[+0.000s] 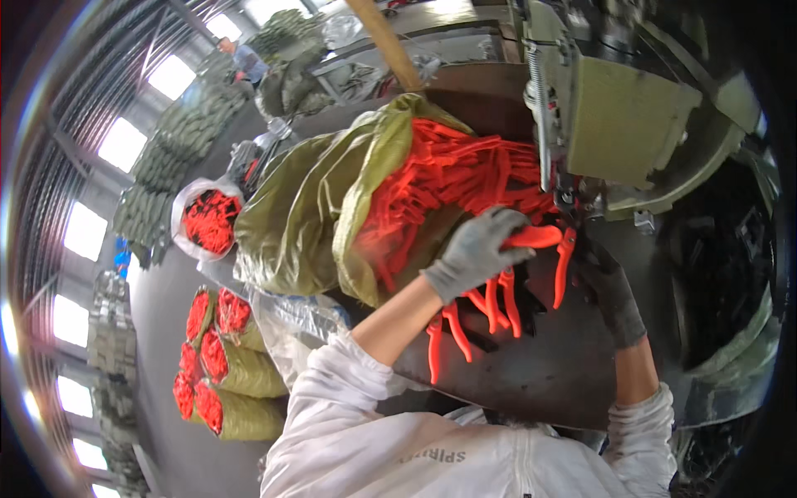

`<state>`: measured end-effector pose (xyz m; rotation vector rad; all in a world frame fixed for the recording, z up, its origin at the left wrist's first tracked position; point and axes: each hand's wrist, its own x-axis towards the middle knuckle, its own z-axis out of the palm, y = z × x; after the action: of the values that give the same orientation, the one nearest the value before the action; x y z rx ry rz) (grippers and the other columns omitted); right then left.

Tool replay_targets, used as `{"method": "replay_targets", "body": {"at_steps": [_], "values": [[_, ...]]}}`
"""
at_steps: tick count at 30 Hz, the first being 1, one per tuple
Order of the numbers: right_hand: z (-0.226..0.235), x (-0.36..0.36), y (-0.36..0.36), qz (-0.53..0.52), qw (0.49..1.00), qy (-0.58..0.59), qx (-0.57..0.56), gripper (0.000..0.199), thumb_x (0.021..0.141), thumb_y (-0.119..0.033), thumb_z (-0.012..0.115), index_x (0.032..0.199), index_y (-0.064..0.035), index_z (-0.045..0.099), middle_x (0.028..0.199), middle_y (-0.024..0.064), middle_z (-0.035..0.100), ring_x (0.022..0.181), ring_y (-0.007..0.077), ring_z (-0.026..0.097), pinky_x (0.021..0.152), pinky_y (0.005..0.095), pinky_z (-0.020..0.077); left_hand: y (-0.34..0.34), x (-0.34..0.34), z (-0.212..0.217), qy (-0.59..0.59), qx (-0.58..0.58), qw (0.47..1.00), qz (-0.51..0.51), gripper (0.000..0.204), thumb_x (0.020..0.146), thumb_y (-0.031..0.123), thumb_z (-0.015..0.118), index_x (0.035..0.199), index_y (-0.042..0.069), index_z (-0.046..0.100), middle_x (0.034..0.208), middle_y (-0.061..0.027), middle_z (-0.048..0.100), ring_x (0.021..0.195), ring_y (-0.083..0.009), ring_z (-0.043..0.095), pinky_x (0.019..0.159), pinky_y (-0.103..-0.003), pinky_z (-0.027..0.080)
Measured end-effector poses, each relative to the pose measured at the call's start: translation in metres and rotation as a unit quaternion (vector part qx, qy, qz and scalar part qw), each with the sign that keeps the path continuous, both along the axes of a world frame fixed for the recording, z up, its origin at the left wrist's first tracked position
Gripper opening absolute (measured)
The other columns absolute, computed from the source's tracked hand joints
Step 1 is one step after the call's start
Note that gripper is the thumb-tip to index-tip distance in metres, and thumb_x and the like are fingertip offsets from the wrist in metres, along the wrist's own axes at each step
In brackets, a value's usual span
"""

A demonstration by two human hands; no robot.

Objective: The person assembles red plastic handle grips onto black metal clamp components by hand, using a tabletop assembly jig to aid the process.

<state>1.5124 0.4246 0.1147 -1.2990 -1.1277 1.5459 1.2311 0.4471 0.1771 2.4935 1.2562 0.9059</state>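
Observation:
My left hand (481, 249), in a grey glove, is closed on a red handle grip (535, 238) just under the machine head. Beside that grip another red handle (564, 267) hangs down below the machine's small metal fixture (565, 197). My right hand (613, 299), gloved in dark grey, is to the right of this handle, close to the fixture. Its fingers look curled, but dark surroundings hide what they hold. Several plier-like hand tools with red and black handles (458, 334) lie in a row on the dark table (531, 373), below my left wrist.
A green woven sack (307, 212) lies on its side, spilling red grips (465, 166) toward the machine (631, 116). To its left stands a white bag (181, 212) of red and black pieces. Several filled sacks (253, 369) stand on the floor. A person (246, 62) is far back.

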Motion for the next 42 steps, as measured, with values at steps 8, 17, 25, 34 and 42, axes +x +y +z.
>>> {"method": "replay_targets", "body": {"at_steps": [8,17,25,34,42], "values": [[0.002,-0.030,-0.014,-0.004,0.990,0.137,0.007,0.013,0.099,-0.023,0.063,0.105,-0.0115,0.061,0.090,-0.0002,0.064,0.073,0.0056,0.060,0.056,0.0246,0.0460,-0.026,0.075,-0.007,-0.096,-0.067,0.989,-0.090,0.041,0.091,0.026,0.073,0.115,-0.002,0.057,0.101,-0.0206,0.063,0.095,-0.0418,0.064,0.084,-0.049,0.052],[-0.092,0.176,-0.008,-0.090,0.866,-0.489,0.046,0.051,0.107,-0.036,0.053,0.149,-0.0076,0.049,0.125,0.0266,0.067,0.118,0.0414,0.065,0.089,0.0439,0.0523,-0.008,0.037,-0.126,0.298,0.067,0.952,0.002,0.025,0.088,0.015,0.066,0.106,0.000,0.059,0.096,-0.0208,0.064,0.091,-0.0373,0.067,0.082,-0.044,0.056],[-0.121,0.237,0.008,-0.077,0.831,-0.529,0.156,0.050,0.110,-0.039,0.047,0.149,-0.0083,0.050,0.145,0.0224,0.059,0.131,0.0383,0.059,0.104,0.0415,0.0484,-0.014,0.067,-0.113,0.142,-0.072,0.987,0.007,0.021,0.089,0.015,0.065,0.103,-0.001,0.060,0.088,-0.0208,0.068,0.086,-0.0409,0.070,0.077,-0.047,0.057],[-0.122,0.237,0.003,-0.100,0.803,-0.573,0.129,0.053,0.108,-0.042,0.049,0.148,-0.0077,0.050,0.139,0.0248,0.062,0.129,0.0401,0.059,0.101,0.0437,0.0498,-0.011,0.065,-0.129,0.135,-0.078,0.988,0.010,0.019,0.089,0.015,0.066,0.100,0.000,0.061,0.088,-0.0211,0.068,0.085,-0.0414,0.070,0.076,-0.048,0.057],[-0.116,0.240,-0.004,-0.111,0.813,-0.536,0.199,0.051,0.108,-0.039,0.050,0.146,-0.0056,0.051,0.140,0.0250,0.061,0.129,0.0407,0.059,0.102,0.0437,0.0486,-0.012,0.070,-0.117,0.148,-0.076,0.986,-0.006,0.017,0.089,0.014,0.065,0.099,0.000,0.061,0.088,-0.0213,0.068,0.087,-0.0408,0.070,0.077,-0.048,0.057]]}}
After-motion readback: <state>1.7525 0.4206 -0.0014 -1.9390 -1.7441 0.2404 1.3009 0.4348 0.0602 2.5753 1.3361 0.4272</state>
